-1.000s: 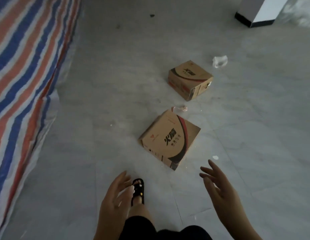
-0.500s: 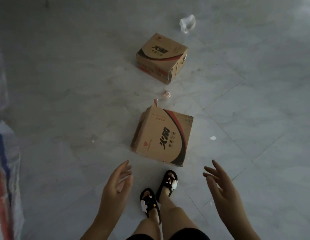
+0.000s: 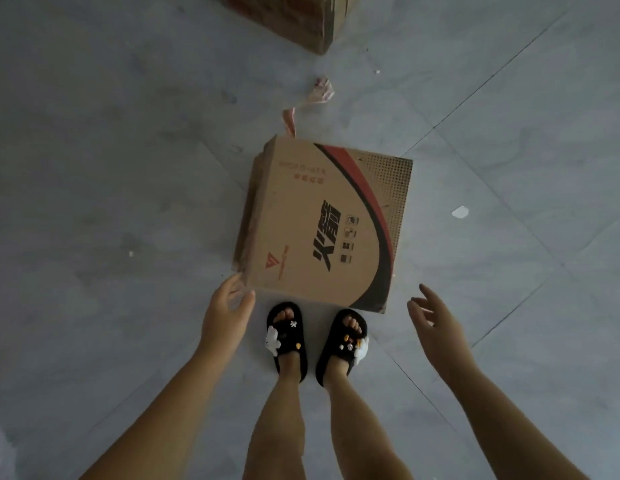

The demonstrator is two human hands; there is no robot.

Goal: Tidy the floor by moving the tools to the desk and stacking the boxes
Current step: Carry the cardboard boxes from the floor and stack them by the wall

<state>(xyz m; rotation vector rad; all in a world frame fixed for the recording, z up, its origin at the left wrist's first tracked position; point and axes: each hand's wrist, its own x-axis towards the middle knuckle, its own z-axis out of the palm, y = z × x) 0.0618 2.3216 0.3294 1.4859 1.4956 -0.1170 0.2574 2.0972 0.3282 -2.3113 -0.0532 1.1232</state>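
A brown cardboard box [image 3: 322, 223] with red and black print lies on the grey tiled floor right in front of my feet. A second cardboard box [image 3: 301, 19] sits farther away, cut off by the top edge. My left hand [image 3: 225, 313] reaches down with relaxed fingers, its fingertips at the near left corner of the close box. My right hand [image 3: 436, 323] hovers open to the right of the box, a short gap from its near right corner. No tools are in view.
My feet in black sandals [image 3: 315, 341] stand just behind the close box. A crumpled pink scrap [image 3: 319, 91] and a strip lie between the two boxes. A small white scrap [image 3: 460, 212] lies on the floor to the right.
I have stepped up to the close box and bent over it. Both hands have dropped toward its near corners, the left one reaching the corner. The far box has slid to the top edge.
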